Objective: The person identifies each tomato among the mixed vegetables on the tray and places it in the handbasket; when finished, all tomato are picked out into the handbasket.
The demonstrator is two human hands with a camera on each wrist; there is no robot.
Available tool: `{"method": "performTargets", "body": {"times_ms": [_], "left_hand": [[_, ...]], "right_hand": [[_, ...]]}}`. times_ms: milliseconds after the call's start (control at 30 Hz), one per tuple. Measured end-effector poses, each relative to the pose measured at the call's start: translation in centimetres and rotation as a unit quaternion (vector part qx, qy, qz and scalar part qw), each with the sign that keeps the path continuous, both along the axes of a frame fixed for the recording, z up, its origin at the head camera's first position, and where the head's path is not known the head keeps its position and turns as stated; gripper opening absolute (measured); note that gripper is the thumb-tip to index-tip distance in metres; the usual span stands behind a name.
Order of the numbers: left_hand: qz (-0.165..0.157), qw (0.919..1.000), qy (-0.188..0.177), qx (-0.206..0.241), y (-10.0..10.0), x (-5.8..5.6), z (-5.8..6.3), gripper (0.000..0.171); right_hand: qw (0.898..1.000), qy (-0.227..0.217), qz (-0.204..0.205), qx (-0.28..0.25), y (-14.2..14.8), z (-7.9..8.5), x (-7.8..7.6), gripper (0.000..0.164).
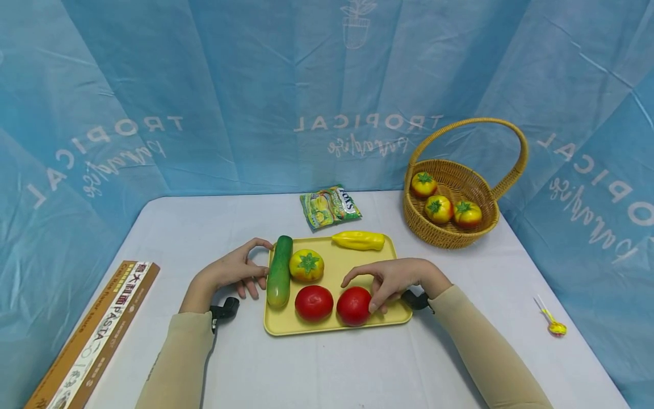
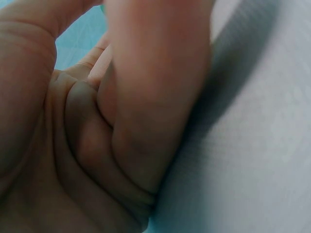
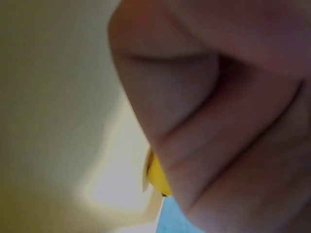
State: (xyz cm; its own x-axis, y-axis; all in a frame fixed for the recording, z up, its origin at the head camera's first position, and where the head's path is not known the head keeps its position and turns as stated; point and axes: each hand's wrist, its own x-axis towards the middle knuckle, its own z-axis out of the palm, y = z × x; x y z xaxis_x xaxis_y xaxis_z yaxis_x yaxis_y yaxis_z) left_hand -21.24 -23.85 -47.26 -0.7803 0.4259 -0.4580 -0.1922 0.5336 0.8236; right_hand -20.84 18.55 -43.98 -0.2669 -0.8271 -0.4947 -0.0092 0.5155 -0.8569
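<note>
A pale yellow tray (image 1: 334, 329) lies in the head view's middle, holding a green cucumber (image 1: 279, 275), a yellow-green tomato (image 1: 306, 265), two red tomatoes and a yellow banana-shaped piece (image 1: 359, 240). My left hand (image 1: 232, 268) is beside the tray's left edge, fingertips right at the cucumber, nothing in its palm. With thumb and index finger, my right hand (image 1: 395, 279) holds the right red tomato (image 1: 352, 307). Next to that one sits the left red tomato (image 1: 314, 303). In the right wrist view, curled fingers (image 3: 170, 97) hide the tomato; the yellow piece (image 3: 158, 178) peeks out behind.
A wicker basket (image 1: 434, 232) with several yellow-red tomatoes stands at the back right. Behind the tray lies a green snack packet (image 1: 330, 208). A long pasta box (image 1: 97, 335) lines the left side; a lollipop (image 1: 556, 328) lies far right. Blue curtains surround the white table.
</note>
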Motion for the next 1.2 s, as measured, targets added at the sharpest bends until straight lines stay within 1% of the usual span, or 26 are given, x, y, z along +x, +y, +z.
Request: {"method": "performTargets", "body": {"times_ms": [333,567,900,1067,1200], "left_hand": [[-0.001,1.0,0.005,0.0,0.0,0.0,-0.07,0.065],[-0.001,1.0,0.009,0.0,-0.01,0.1,-0.04,0.064],[0.0,1.0,0.003,0.004,0.0,0.11,0.05,0.063],[-0.001,1.0,0.005,0.003,-0.03,0.08,0.02,0.063],[-0.002,1.0,0.007,0.003,-0.05,0.07,0.01,0.063]], "right_hand": [[1.0,-0.017,-0.009,0.011,-0.3,0.07,0.26,0.064],[1.0,-0.019,-0.007,0.016,-0.4,-0.14,0.28,0.061],[1.0,-0.008,-0.01,0.014,-0.39,-0.34,0.25,0.057],[0.999,-0.002,-0.029,0.014,-0.1,-0.07,0.15,0.056],[0.999,0.016,-0.043,0.011,0.31,0.39,0.04,0.054]]}}
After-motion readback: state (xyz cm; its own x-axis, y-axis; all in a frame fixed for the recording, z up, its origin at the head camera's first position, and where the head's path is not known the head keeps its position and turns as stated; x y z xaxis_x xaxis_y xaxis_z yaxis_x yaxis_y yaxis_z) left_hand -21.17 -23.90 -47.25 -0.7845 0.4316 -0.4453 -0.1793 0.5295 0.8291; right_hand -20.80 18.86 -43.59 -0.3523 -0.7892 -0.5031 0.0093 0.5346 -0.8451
